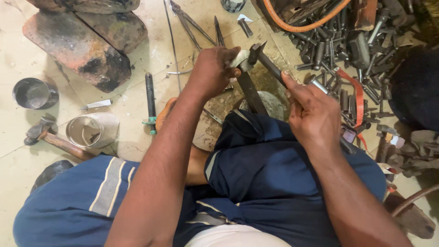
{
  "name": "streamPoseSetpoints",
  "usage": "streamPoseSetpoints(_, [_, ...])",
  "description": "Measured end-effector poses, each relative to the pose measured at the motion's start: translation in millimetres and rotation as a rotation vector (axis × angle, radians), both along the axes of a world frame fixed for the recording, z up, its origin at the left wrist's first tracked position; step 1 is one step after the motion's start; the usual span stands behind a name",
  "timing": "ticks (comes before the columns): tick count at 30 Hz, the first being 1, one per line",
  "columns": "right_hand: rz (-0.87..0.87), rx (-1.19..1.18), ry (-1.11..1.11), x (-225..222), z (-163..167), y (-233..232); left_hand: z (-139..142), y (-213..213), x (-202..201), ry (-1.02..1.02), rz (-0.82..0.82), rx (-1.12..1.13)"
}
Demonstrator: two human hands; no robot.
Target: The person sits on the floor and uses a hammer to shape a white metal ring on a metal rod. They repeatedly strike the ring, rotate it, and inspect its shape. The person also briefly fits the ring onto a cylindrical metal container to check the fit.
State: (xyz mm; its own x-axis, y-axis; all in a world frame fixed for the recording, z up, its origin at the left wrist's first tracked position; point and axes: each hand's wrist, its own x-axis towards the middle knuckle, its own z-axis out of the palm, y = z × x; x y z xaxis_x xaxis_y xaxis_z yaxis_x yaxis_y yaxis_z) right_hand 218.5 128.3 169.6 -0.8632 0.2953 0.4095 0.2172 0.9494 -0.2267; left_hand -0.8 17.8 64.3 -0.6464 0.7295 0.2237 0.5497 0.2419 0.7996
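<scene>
My left hand (211,69) grips a small pale metal piece (238,58) against the top of an upright dark iron stake (250,91) that rises from between my knees. My right hand (312,114) holds a dark metal hammer (267,61) by its handle, the head resting by the stake's top, touching the pale piece. I sit on the floor in blue shorts (270,169), one foot (163,114) showing beside the stake.
Left on the tiled floor lie two metal cups (91,130) (33,93), a wooden-handled hammer (50,137), a chisel-like tool (150,98) and large stones (77,43). Tongs (190,23) lie ahead. A heap of iron punches and tools (352,50) fills the right.
</scene>
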Motion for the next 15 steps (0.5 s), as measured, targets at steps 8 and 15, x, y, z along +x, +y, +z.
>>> streamPoseSetpoints(8, [0.001,-0.020,0.037,-0.9,-7.9,-3.9,-1.8,-0.3,5.4,-0.023,0.006,0.031])
streamPoseSetpoints(15, [-0.017,0.093,0.036,-2.3,-8.4,-2.7,-6.6,0.4,3.4,-0.009,0.007,0.040])
